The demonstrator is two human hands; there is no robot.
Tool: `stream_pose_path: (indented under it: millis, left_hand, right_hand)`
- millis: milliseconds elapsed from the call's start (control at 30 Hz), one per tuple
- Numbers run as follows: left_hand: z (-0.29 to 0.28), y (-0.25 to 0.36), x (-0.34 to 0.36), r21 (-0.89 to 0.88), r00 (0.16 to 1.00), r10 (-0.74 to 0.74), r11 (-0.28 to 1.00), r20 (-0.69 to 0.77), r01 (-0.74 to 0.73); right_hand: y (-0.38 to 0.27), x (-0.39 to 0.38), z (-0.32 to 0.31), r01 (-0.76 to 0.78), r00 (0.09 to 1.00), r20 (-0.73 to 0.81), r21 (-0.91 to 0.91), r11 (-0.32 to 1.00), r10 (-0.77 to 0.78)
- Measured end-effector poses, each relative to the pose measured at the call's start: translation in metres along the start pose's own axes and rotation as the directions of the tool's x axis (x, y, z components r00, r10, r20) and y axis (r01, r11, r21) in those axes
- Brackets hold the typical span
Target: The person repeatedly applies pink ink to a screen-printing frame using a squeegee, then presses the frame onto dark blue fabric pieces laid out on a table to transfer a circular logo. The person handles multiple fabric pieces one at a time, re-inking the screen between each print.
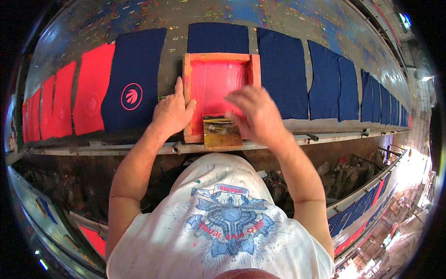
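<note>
A wooden screen-printing frame (pixel 255 69) with a red-inked mesh lies over a dark navy fabric panel (pixel 218 38). Along the frame's left rail, my left hand (pixel 173 111) grips it, thumb over the rail and index finger stretched along the outside. My right hand (pixel 258 114) is over the right part of the frame, its fingers apart and slightly blurred, with nothing visible in them. Close beside that hand, an ink-stained squeegee (pixel 223 135) leans at the frame's near end. To the left, a navy panel (pixel 134 69) carries a pink round print.
Red fabric panels (pixel 93 88) lie in a row at the far left, and navy panels (pixel 282 74) continue to the right. A metal rail (pixel 297 139) with short pipe ends edges the long table's near side. Another table with panels (pixel 357 218) stands behind, at lower right.
</note>
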State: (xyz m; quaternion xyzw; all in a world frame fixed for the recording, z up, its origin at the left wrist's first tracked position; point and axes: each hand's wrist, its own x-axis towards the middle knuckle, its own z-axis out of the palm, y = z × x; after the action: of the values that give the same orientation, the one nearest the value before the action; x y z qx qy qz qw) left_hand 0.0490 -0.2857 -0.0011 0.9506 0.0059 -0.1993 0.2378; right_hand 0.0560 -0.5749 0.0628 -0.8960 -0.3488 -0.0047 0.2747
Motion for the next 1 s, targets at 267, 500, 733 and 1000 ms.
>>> stream_pose_path:
  millis: [267, 500, 733, 1000]
  left_hand:
    - [0.008, -0.008, -0.005, -0.08, 0.998, 0.058, 0.995, 0.022, -0.057]
    - [0.005, -0.005, -0.013, -0.143, 0.996, 0.089, 0.986, -0.009, -0.09]
    - [-0.002, -0.001, -0.037, -0.156, 0.974, 0.184, 0.967, -0.131, -0.203]
    - [0.007, -0.009, -0.034, -0.296, 0.953, 0.19, 0.92, -0.236, -0.257]
  right_hand:
    - [0.102, 0.149, 0.033, -0.213, 0.943, 0.252, -0.054, 0.976, 0.22]
    - [0.122, 0.207, 0.021, -0.355, 0.655, 0.671, -0.134, 0.925, 0.349]
    - [0.134, 0.231, 0.022, -0.286, 0.599, 0.717, -0.224, 0.932, 0.356]
    - [0.139, 0.242, 0.003, -0.432, 0.511, 0.694, -0.303, 0.849, 0.508]
